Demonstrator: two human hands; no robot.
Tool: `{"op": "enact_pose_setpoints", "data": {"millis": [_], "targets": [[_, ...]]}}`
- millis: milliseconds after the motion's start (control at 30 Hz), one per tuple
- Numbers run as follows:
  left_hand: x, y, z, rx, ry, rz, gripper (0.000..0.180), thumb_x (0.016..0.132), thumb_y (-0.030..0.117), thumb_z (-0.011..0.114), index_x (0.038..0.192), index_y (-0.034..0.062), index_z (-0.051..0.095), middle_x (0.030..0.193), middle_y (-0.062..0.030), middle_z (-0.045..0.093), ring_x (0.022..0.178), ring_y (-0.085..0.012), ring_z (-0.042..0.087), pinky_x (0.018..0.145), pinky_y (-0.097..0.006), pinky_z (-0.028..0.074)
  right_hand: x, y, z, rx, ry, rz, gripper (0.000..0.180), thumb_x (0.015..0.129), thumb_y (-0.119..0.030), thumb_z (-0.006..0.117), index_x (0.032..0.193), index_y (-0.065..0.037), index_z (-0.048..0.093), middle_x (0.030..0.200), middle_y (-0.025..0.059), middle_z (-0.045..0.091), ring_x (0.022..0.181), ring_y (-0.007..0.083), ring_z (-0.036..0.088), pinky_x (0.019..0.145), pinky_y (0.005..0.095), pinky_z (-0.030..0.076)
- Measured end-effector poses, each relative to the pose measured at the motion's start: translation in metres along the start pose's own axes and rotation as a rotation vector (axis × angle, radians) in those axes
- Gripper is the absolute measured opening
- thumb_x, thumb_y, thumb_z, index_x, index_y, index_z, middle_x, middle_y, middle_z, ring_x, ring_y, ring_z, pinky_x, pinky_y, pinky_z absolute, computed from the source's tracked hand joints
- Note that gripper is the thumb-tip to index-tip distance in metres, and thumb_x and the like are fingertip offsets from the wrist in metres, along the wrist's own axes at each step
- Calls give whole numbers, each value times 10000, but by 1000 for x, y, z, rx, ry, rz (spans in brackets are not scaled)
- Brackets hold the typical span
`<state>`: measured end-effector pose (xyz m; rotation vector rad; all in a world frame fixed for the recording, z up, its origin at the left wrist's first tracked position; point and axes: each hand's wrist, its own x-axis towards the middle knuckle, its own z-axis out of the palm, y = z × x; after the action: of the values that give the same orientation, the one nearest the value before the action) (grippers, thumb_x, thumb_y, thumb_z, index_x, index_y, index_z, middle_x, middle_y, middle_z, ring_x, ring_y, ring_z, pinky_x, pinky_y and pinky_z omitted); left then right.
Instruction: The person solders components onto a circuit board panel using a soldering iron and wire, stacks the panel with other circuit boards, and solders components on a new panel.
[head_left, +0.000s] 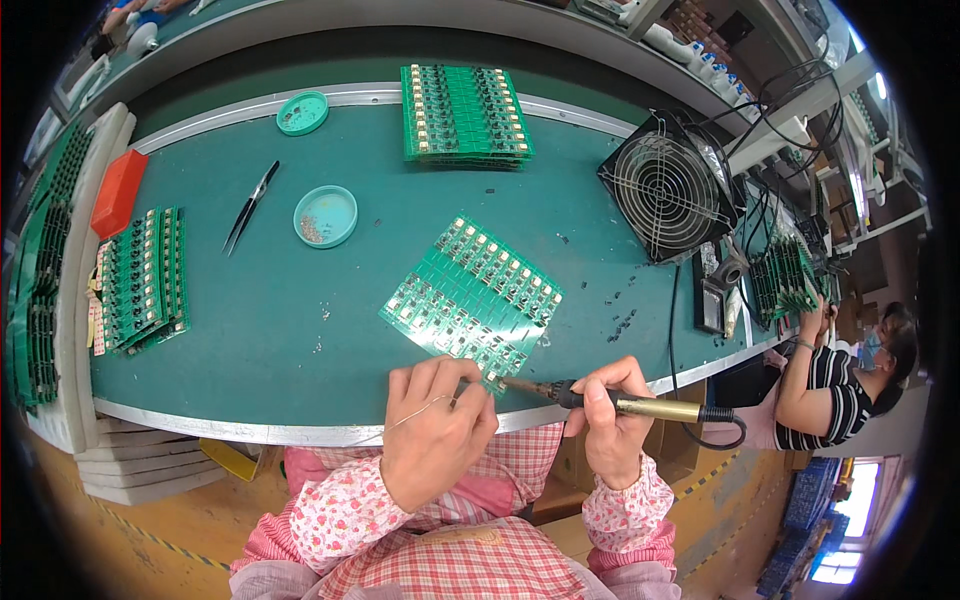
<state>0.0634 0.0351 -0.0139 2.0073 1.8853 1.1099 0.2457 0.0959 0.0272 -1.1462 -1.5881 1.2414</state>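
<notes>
A green circuit board panel (470, 285) with rows of white and black parts lies tilted on the mat, its near corner under my left fingers. My left hand (437, 425) is closed in a pinch on a thin solder wire (425, 408), which loops over the back of the hand. In my right hand (618, 425) is a soldering iron (660, 408) with a black and brass-coloured handle. Its tip meets or nearly meets the panel's near corner, right beside my left fingertips; actual contact is too small to tell.
Stacked boards (465, 115) stand at the back, more boards (145, 280) at left near a red bin (120, 192). Tweezers (252, 208) lie beside a turquoise dish (352, 225). A black fan (662, 190) stands right; loose black parts (622, 325) lie nearer. A co-worker (825, 390) handles boards far right.
</notes>
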Motion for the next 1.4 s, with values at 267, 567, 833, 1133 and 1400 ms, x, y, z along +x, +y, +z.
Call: {"op": "enact_pose_setpoints", "data": {"millis": [267,567,833,1133,1400], "targets": [[-1,-2,1,-21,31,18,147,715,38,722,732,51,576,994,-49,622,967,-265,590,807,-403,403,-7,2,2,-162,3,-150,145,937,-113,617,864,-5,552,589,36,634,498,80,616,512,233,491],[-6,-3,-2,-48,49,60,144,724,45,714,724,55,571,994,-48,629,964,-252,598,819,-398,404,-32,13,-9,-6,280,-99,254,960,-226,577,886,11,522,692,79,607,446,94,551,441,230,440],[-5,5,2,-28,13,93,152,730,60,721,708,61,570,986,-43,626,975,-246,592,847,-406,392,-55,40,-2,4,270,-218,214,952,-197,574,917,7,521,636,92,630,505,143,641,488,253,498],[-4,5,6,-1,18,70,145,725,59,724,706,62,580,972,-33,613,955,-245,570,840,-407,386,-53,48,2,-126,227,-364,153,941,-200,581,907,-53,557,505,14,610,471,130,620,510,254,471],[-2,5,5,20,4,72,134,718,68,728,723,59,594,967,-38,606,948,-258,559,822,-412,384,-49,46,5,-120,194,-400,121,929,-153,599,902,-40,561,531,30,620,471,148,625,485,272,494]]}}
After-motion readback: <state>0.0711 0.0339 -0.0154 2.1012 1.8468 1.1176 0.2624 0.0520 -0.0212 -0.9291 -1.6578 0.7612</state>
